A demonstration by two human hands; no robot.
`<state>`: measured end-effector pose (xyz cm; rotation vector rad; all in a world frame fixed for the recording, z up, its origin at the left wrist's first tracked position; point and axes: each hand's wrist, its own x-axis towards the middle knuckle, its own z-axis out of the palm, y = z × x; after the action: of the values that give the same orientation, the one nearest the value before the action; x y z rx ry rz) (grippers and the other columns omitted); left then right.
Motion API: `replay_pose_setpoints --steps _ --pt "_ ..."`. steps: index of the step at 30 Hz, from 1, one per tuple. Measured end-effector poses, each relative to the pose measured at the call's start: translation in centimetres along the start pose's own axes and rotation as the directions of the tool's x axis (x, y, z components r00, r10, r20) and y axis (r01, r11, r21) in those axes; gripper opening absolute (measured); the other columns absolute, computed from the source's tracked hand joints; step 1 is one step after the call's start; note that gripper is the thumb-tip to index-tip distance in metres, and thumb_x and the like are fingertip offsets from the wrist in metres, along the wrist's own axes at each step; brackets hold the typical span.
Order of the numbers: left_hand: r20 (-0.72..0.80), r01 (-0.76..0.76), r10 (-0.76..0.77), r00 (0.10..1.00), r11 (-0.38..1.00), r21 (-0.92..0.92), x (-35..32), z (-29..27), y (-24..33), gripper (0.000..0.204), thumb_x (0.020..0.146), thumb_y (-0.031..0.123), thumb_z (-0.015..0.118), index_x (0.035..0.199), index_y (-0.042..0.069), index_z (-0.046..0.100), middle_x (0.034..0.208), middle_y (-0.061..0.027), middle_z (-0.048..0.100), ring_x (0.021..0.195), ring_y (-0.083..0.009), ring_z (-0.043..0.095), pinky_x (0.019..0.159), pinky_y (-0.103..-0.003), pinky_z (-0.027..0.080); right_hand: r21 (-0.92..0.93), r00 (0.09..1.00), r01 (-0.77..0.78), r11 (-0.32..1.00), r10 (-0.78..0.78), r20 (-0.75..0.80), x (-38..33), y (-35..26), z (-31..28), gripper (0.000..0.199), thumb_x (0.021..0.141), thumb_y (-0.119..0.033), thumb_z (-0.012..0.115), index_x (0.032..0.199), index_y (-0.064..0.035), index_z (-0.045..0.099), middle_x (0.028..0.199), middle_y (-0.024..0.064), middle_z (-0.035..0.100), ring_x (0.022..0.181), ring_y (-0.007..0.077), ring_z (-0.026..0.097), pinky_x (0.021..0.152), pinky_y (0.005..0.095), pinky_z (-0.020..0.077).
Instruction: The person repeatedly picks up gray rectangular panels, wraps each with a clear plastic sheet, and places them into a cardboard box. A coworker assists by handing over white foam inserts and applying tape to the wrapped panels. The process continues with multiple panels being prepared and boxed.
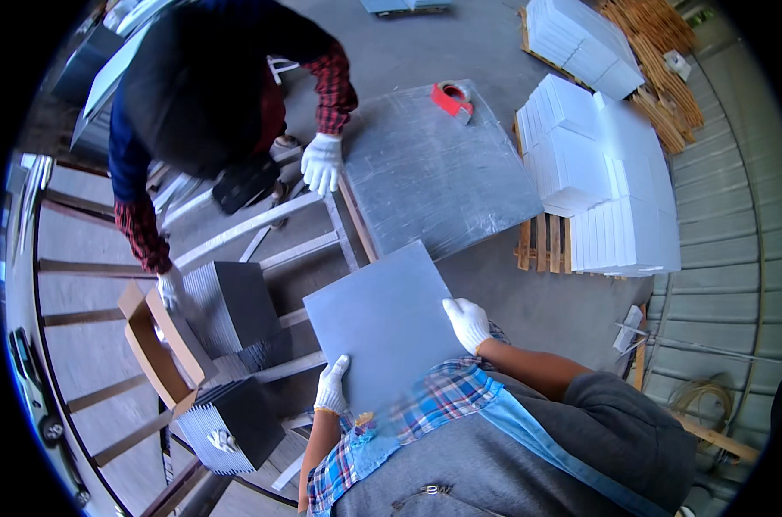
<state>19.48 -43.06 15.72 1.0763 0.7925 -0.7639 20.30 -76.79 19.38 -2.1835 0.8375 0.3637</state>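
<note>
Tile (382, 323) flat, corner toward far stack

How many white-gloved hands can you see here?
4: left hand and right hand grip the grey tile; a co-worker's gloved hands touch the wrapped slab and cardboard box.

A smooth matt grey tile (380, 323) sits between white knit-cloth gloves (pallet (542, 243) beyond: rough bare wood).

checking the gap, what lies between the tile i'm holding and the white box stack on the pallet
Head view: only bare concrete floor lies between the grey tile and the white boxes on the pallet.
</note>
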Motion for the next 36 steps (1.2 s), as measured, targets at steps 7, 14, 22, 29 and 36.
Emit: replay_pose_setpoints --steps 7,14,22,29,36 --pt "-0.038 -0.151 0.203 0.978 0.827 0.542 9.1 10.4 4.8 0.063 0.088 0.048 0.074 0.117 -0.008 0.069 0.104 -0.0108 0.072 0.094 -0.0159 0.065 0.085 -0.031 0.052 0.012 0.978 0.018 1.0 -0.015 -0.209 10.1 2.8 -5.0 0.052 0.098 -0.052 0.051 0.1 -0.004 0.072 0.094 0.0221 0.071 0.092 0.0416 0.067 0.081 0.0473 0.0505" --pt "0.011 -0.293 0.533 0.846 0.448 0.845 18.8 14.9 8.8 0.083 0.087 0.074 0.056 0.089 -0.008 0.069 0.081 -0.0283 0.068 0.081 -0.0428 0.067 0.075 -0.048 0.05 -0.104 0.96 0.099 0.99 -0.122 -0.251 20.8 1.9 -5.8 0.055 0.1 -0.056 0.042 0.097 -0.0087 0.068 0.091 0.0245 0.07 0.089 0.0467 0.066 0.078 0.0566 0.0497" --pt "-0.083 -0.226 0.579 0.811 0.44 0.869 21.8 16.0 7.8 0.083 0.092 0.073 0.048 0.086 -0.007 0.068 0.082 -0.0303 0.067 0.083 -0.0467 0.065 0.077 -0.051 0.048 -0.422 0.97 0.182 0.888 -0.232 -0.072 22.1 -0.1 -8.5 0.046 0.099 -0.048 0.045 0.104 -0.0074 0.066 0.088 0.0254 0.07 0.086 0.0445 0.068 0.076 0.0563 0.0517" --pt "-0.082 -0.194 0.513 0.855 0.461 0.866 22.0 16.6 8.1 0.088 0.095 0.073 0.039 0.1 -0.009 0.069 0.092 -0.0329 0.068 0.092 -0.0485 0.064 0.084 -0.051 0.047 -0.48 0.683 0.619 0.622 -0.728 -0.063 19.4 -6.3 -4.8 0.031 0.09 -0.031 0.063 0.11 -0.0083 0.064 0.095 0.0118 0.065 0.1 0.0317 0.062 0.09 0.0492 0.0468" --pt "-0.156 -0.263 0.624 0.766 0.524 0.81 23.7 14.4 6.0 0.081 0.103 0.062 0.031 0.098 -0.01 0.068 0.085 -0.029 0.068 0.082 -0.0398 0.064 0.078 -0.049 0.048 -0.222 0.323 0.934 0.281 -0.929 0.183 23.5 -13.6 7.2 0.059 0.092 -0.045 0.06 0.138 -0.0075 0.058 0.148 0.0117 0.051 0.14 0.0321 0.041 0.117 0.0558 0.0269"
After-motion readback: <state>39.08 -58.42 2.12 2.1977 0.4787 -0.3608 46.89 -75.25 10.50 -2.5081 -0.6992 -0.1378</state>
